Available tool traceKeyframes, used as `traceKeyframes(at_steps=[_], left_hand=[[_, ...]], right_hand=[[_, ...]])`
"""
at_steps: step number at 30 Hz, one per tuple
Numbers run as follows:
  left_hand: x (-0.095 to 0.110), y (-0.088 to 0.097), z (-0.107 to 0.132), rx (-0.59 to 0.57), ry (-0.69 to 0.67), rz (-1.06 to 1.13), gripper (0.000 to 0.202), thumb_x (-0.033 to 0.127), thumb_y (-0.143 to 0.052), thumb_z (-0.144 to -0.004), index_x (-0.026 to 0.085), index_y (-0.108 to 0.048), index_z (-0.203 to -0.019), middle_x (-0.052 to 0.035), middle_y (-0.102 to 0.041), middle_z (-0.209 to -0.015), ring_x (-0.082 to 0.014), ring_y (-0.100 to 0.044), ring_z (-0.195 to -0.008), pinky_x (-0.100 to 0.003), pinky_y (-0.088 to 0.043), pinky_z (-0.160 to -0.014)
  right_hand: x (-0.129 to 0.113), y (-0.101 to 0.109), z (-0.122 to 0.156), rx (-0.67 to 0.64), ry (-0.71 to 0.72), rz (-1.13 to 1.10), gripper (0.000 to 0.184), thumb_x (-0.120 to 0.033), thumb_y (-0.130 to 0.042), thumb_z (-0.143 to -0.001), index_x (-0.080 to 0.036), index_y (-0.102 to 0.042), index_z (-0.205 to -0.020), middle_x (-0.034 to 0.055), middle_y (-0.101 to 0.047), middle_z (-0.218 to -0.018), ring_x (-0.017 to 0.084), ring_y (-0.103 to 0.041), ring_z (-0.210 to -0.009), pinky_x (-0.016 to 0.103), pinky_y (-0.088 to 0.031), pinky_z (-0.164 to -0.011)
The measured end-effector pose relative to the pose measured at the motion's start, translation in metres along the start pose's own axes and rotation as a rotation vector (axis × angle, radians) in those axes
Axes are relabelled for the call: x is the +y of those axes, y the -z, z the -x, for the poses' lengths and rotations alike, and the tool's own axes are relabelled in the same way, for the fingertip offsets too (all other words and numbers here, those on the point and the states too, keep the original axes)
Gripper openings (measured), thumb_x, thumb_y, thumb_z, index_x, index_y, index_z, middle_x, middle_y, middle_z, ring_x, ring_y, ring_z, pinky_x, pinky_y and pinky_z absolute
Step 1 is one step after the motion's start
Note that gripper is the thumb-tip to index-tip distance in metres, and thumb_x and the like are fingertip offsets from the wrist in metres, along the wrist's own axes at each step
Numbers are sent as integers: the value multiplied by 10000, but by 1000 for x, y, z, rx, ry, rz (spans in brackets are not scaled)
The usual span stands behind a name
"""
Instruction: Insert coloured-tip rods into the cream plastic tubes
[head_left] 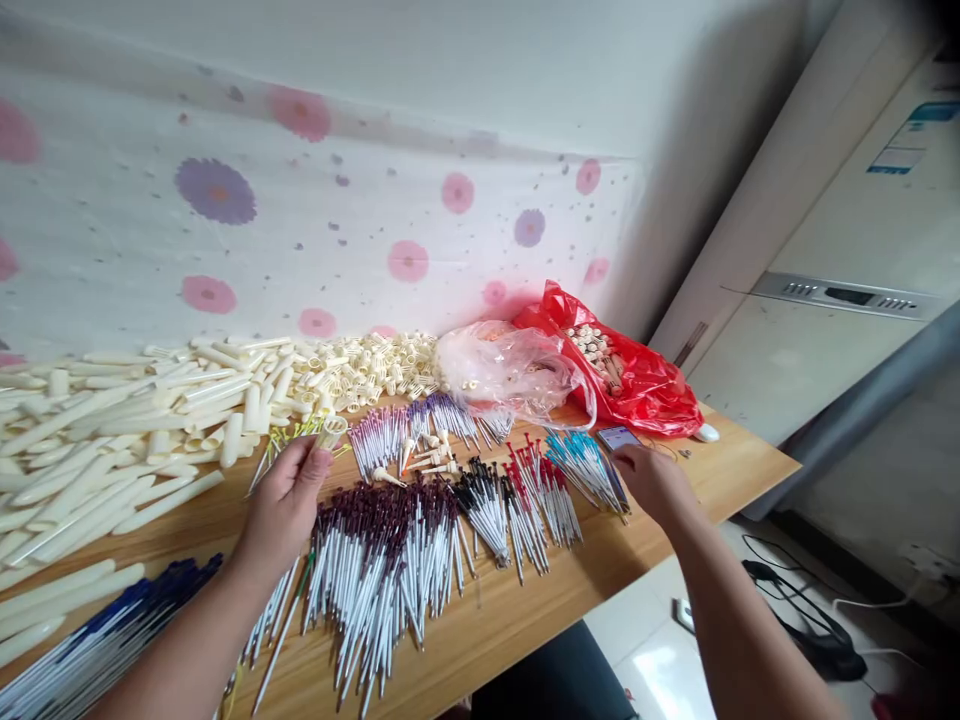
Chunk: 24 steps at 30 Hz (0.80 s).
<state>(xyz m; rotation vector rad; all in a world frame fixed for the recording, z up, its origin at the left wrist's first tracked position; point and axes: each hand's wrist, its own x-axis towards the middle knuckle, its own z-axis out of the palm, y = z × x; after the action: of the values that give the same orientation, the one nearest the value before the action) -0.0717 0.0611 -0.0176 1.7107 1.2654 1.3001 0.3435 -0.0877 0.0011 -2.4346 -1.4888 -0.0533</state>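
From my feed, my left hand [289, 492] pinches a tube [331, 433] over the table [491, 640], mouth up, likely keeping its opening clear. My right hand [660, 480] curls by the phone [618, 437], its grip unclear to me. Rods [375, 570] lie colour-sorted, probably for easy picking.

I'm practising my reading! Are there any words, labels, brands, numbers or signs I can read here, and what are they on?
No text is clear enough to read.
Blue-and-white sticker on the tall white appliance: too blurred.
Phone screen: too small.
Appliance's dark display: nothing readable.
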Motion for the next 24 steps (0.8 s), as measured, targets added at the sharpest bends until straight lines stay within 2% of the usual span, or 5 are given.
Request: traceKeyframes(at_steps=[8,14,18,21,24], left_hand=[[8,-1,1,-37,-35,-63,461,621,-484,-795,210,-589,-975,-34,-621,-836,-214,-571,-804,-311,-463,-776],[10,-2,0,-25,-47,-70,507,654,-496,-770,192,-591,-958,-42,-638,-845,-225,-584,-800,-332,-478,-767],[9,-4,5,-47,-67,-6,526,667,-515,-756,181,-585,-944,-38,-614,-806,-213,-576,-764,-326,-484,-737],[8,-3,11,-121,-103,95,476,645,-496,-792,204,-566,-957,-25,-577,-754,-194,-559,-714,-304,-476,-674],[13,0,15,-173,-206,141,448,624,-477,-820,204,-576,-938,-23,-556,-749,-177,-540,-715,-288,-462,-670]], right_hand=[[13,-26,5,-17,-164,86,200,-190,-497,-789,-163,-651,-914,119,-678,-775,218,-613,-689,285,-348,-594],[17,-13,0,167,-189,-47,385,-180,-453,-796,-175,-595,-1153,91,-663,-811,221,-605,-717,319,-419,-639],[-8,1,-5,299,8,-779,323,-332,-504,-827,-196,-638,-1089,59,-622,-803,181,-582,-665,315,-466,-608],[-63,14,-7,83,162,-1443,166,-309,-654,-733,-213,-706,-858,56,-633,-786,176,-602,-664,321,-489,-601],[-132,26,-5,-166,330,-1760,220,-191,-735,-637,-252,-719,-848,19,-634,-726,157,-601,-678,296,-494,-606]])
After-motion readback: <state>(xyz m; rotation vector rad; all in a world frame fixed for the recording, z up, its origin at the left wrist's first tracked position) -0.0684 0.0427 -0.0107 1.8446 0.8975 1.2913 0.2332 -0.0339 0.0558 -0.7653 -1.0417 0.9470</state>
